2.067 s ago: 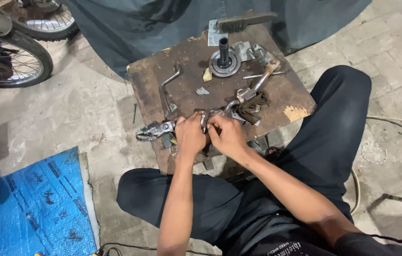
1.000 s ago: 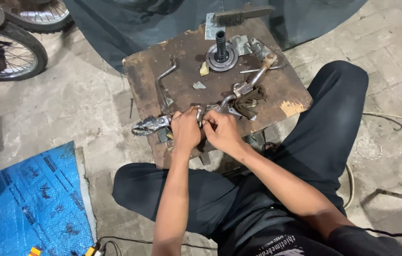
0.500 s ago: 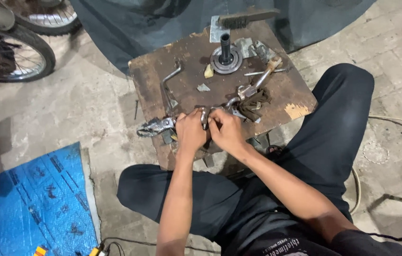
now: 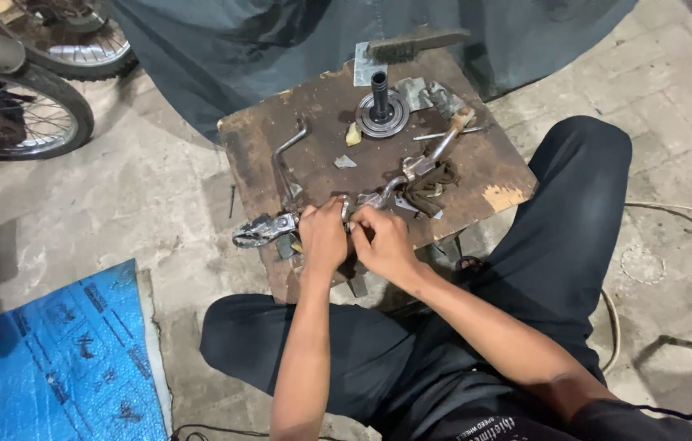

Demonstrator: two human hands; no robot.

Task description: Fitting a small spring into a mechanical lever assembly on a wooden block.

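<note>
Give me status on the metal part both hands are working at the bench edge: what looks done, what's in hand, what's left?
Done: a stripped disc hub with shaft stands apart at the back of the wooden board, beside a wire brush. In hand: left hand and right hand both grip the small metal assembly at the near edge. Left: cannot tell how much; a bent lever and hammer lie untouched.

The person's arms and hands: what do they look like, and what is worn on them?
Both forearms are bare, with no sleeves in view. The left hand and the right hand wear no gloves. I see no watch, ring or bracelet. The clothing is dark: black trousers and a black top.
</note>
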